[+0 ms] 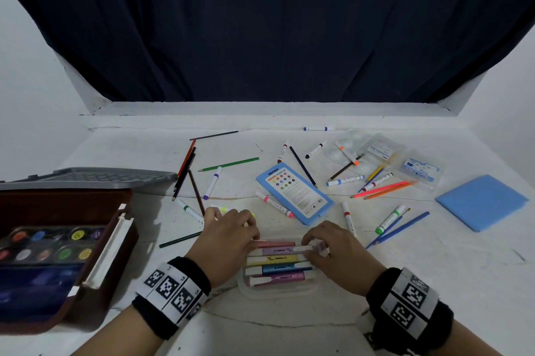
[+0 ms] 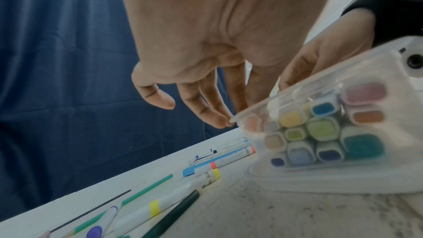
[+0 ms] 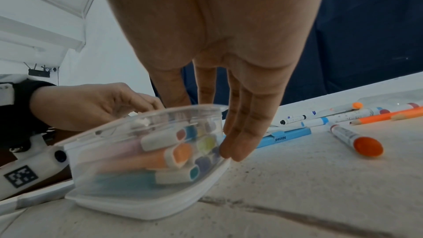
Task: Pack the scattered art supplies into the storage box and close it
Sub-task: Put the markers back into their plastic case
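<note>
A clear plastic marker case [image 1: 278, 266] full of pastel markers lies on the white table near me, its lid slightly raised in the right wrist view. My left hand [image 1: 231, 228] reaches over its left end, and the loosely curved fingertips [image 2: 222, 120] touch the rim of the marker case [image 2: 320, 133]. My right hand [image 1: 327, 245] is at the right end. There its straight fingers [image 3: 233, 147] press against the side of the marker case [image 3: 146, 160]. The brown storage box [image 1: 58, 202] stands open at the left with a paint palette [image 1: 49, 242] inside.
The box's grey lid [image 1: 86, 179] lies behind it. Loose colour pencils and markers are scattered across the table beyond my hands, around a blue Ninso pencil case [image 1: 295, 193]. Clear plastic packs [image 1: 385, 153] and a folded blue sheet [image 1: 483, 202] lie at the right. A dark curtain hangs behind.
</note>
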The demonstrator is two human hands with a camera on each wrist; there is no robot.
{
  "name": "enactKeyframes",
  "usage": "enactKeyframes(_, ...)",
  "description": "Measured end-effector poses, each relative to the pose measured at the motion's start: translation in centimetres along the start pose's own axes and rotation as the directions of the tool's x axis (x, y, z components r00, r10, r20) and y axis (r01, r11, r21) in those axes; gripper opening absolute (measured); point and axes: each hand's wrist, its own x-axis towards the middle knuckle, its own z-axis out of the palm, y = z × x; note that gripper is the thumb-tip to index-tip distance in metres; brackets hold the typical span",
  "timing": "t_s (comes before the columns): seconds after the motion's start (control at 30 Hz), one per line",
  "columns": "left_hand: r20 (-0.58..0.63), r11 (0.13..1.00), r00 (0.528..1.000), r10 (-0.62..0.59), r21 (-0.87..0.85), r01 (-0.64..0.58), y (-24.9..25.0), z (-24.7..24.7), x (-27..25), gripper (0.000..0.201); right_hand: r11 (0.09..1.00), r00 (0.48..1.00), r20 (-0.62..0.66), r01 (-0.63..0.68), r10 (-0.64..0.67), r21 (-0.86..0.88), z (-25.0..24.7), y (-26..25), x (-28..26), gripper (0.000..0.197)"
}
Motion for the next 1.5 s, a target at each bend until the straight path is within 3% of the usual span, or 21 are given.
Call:
enactKeyframes(0.17, -0.091, 0.998, 0.995, 0.034, 0.057, -0.029, 0.2, -0.9, -0.3, 0.014, 1.000, 1.000, -0.002, -0.014, 0.014, -0.004, 0.0, -0.2, -0.2, 0.022)
enactKeyframes(0.43, -0.083, 0.994, 0.994, 0.072, 0.091, -0.064, -0.3, 0.1, -1.0, 0.002, 1.000, 1.000, 0.013, -0.007, 0.007, -0.020, 0.4, -0.3, -0.1, 0.033)
enactKeyframes(0.63, -0.037, 1.000, 0.999, 0.001, -0.024, -0.002, -0.4, -0.1, -0.4, 0.016, 1.000, 0.999, 0.033, -0.019, 0.020, -0.022, 0.4, -0.4, 0.0, 0.022)
enactKeyframes(0.83, -0.025, 0.966, 0.989, -0.146, -0.221, 0.137, -0.6, -0.3, 0.3, 0.002, 0.999, 0.998, 0.056, -0.041, 0.042, -0.015, 0.2, -0.9, 0.2, 0.034)
enactKeyframes(1.03, 0.036, 0.885, 0.961, -0.273, -0.382, 0.265, -0.9, 0.2, 0.0, 0.007, 1.000, 0.998, 0.055, 0.008, -0.007, -0.028, 0.3, -0.5, 0.2, 0.031)
enactKeyframes(1.13, 0.047, 0.892, 0.962, -0.270, -0.365, 0.268, -0.6, 0.1, 0.4, 0.008, 0.999, 0.998, 0.055, 0.014, -0.012, -0.045, 0.3, -0.1, 0.3, 0.027)
enactKeyframes(1.33, 0.154, 0.966, 0.972, -0.179, -0.159, 0.203, 0.3, -1.0, 1.1, 0.019, 0.998, 0.999, 0.038, 0.024, -0.022, -0.059, 0.4, 0.1, 0.6, 0.021)
enactKeyframes(1.5, 0.177, 0.964, 0.964, -0.197, -0.147, 0.224, 0.3, -1.1, 1.1, 0.024, 0.998, 0.999, 0.051, 0.020, -0.017, -0.057, 0.5, 0.1, 0.8, 0.020)
